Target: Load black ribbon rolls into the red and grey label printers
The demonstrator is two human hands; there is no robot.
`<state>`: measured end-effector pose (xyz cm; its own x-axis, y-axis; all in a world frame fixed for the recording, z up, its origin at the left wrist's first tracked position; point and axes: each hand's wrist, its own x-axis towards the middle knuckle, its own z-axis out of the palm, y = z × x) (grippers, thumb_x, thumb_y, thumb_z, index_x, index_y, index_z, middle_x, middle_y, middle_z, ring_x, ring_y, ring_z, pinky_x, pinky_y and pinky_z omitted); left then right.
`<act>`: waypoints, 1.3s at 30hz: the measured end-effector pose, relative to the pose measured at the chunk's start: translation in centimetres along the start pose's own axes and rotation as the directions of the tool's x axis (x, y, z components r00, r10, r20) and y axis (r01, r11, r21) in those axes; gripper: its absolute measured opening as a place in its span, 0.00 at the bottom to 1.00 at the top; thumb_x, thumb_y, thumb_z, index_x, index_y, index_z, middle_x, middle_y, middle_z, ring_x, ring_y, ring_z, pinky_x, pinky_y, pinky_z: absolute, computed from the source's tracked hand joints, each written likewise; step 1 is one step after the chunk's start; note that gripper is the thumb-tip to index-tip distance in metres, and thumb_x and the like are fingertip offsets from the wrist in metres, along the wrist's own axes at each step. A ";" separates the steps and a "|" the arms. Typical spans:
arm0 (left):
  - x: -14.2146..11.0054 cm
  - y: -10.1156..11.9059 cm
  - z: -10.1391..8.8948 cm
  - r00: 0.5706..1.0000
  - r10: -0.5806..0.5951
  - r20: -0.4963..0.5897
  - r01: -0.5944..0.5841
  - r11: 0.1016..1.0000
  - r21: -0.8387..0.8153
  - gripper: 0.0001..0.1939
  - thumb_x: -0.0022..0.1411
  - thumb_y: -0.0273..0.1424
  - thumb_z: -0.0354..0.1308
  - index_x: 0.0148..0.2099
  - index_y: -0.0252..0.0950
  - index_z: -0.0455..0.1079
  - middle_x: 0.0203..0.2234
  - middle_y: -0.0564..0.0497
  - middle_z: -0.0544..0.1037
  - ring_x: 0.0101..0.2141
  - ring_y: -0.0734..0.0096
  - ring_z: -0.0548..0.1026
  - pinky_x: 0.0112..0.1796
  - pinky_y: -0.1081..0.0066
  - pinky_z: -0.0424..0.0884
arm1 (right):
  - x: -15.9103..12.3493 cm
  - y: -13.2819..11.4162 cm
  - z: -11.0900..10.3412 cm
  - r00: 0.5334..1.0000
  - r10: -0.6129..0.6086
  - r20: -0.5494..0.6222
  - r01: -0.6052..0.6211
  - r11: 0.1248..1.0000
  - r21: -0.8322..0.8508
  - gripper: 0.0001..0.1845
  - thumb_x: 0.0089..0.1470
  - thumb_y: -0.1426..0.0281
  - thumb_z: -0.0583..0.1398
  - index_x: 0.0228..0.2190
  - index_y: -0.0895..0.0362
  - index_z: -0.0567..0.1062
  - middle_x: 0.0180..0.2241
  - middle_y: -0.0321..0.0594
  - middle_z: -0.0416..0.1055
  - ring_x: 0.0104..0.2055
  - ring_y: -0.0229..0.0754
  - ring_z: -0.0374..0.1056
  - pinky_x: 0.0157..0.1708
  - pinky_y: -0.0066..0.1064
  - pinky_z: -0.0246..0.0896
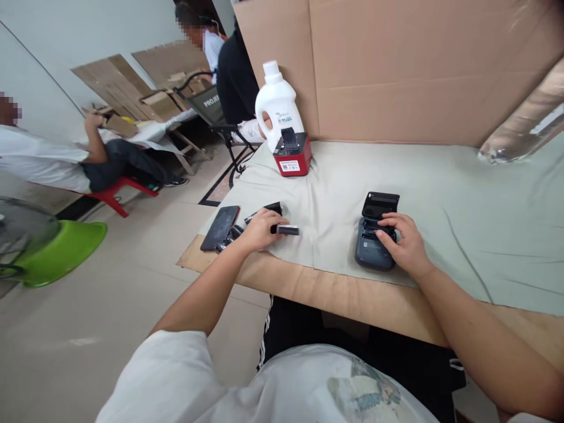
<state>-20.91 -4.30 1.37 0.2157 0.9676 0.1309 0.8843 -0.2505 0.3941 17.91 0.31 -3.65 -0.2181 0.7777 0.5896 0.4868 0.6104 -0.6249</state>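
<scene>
My left hand point(261, 230), at the left of the table, has its fingers closed on a small black rectangular piece with a pale strip point(288, 230); its kind is unclear. Just behind those fingers lies a black cylindrical item point(275, 207). Beside my wrist are a smartphone point(219, 228) and some glossy black objects point(227, 239), partly covered by my arm. My right hand point(408, 244) grips the right side of a dark compact label printer point(373, 252), thumb and fingertips at its opened compartment. The printer's black lid point(381, 204) stands raised.
A white detergent bottle point(279, 108) stands at the back left behind a red and black box point(293, 158). Cardboard point(396, 70) walls the rear, with a plastic-wrapped roll point(524, 117) at right. The wooden table edge point(317, 285) runs before me. People sit beyond, left.
</scene>
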 end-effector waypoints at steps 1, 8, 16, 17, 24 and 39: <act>-0.6 -0.7 -0.4 1.000 -0.018 -0.010 0.018 1.000 -0.004 0.22 0.49 0.33 0.64 0.49 0.40 0.76 0.43 0.46 0.77 0.48 0.55 0.71 0.53 0.54 0.65 | 0.0 0.0 0.0 1.000 -0.001 -0.001 0.001 1.000 -0.005 0.08 0.55 0.65 0.61 0.38 0.53 0.75 0.45 0.46 0.73 0.51 0.51 0.67 0.53 0.51 0.62; -0.8 -5.5 -2.9 0.922 -0.296 -0.248 0.266 0.952 -0.149 0.27 0.52 0.26 0.50 0.55 0.35 0.70 0.50 0.44 0.75 0.50 0.59 0.71 0.51 0.60 0.68 | 0.0 0.1 0.1 1.000 0.010 -0.013 -0.010 1.000 -0.013 0.08 0.55 0.65 0.60 0.38 0.52 0.75 0.45 0.45 0.73 0.50 0.50 0.68 0.53 0.51 0.62; 1.7 -7.2 -1.7 0.921 -0.389 0.010 0.385 0.915 0.123 0.24 0.44 0.25 0.58 0.47 0.36 0.75 0.44 0.44 0.78 0.50 0.52 0.73 0.55 0.59 0.65 | -0.1 0.4 0.2 1.000 0.014 -0.009 -0.014 1.000 -0.004 0.07 0.55 0.65 0.60 0.37 0.52 0.75 0.44 0.45 0.73 0.49 0.50 0.68 0.52 0.52 0.62; 1.8 -7.0 -1.9 0.918 -0.395 -0.023 0.395 0.910 0.127 0.24 0.44 0.25 0.58 0.47 0.36 0.74 0.44 0.44 0.78 0.48 0.53 0.73 0.54 0.59 0.66 | -0.1 0.4 0.2 1.000 0.015 -0.009 -0.015 1.000 -0.004 0.07 0.55 0.65 0.60 0.37 0.52 0.75 0.44 0.45 0.73 0.49 0.50 0.68 0.52 0.52 0.62; 1.5 -1.1 -5.8 0.915 -0.375 -0.150 0.313 0.893 -0.323 0.27 0.48 0.34 0.59 0.53 0.36 0.71 0.44 0.45 0.76 0.43 0.57 0.75 0.46 0.57 0.73 | 0.2 0.1 0.0 0.996 0.071 -0.060 -0.068 0.997 0.048 0.07 0.56 0.65 0.59 0.36 0.53 0.74 0.43 0.44 0.73 0.48 0.48 0.68 0.47 0.46 0.66; 10.3 17.2 6.8 0.888 0.420 0.187 -0.286 0.822 -0.492 0.17 0.49 0.28 0.60 0.43 0.37 0.69 0.38 0.49 0.76 0.41 0.63 0.73 0.45 0.61 0.70 | 0.7 1.6 -0.2 0.954 0.252 -0.164 -0.235 0.965 0.117 0.09 0.55 0.62 0.57 0.34 0.53 0.73 0.36 0.41 0.73 0.39 0.44 0.70 0.38 0.39 0.69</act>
<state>-0.65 1.51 3.35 0.6406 0.7597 0.1117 0.4620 -0.4975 0.7342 18.75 1.79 -4.18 0.0538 0.8708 0.4888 0.4218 0.4238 -0.8015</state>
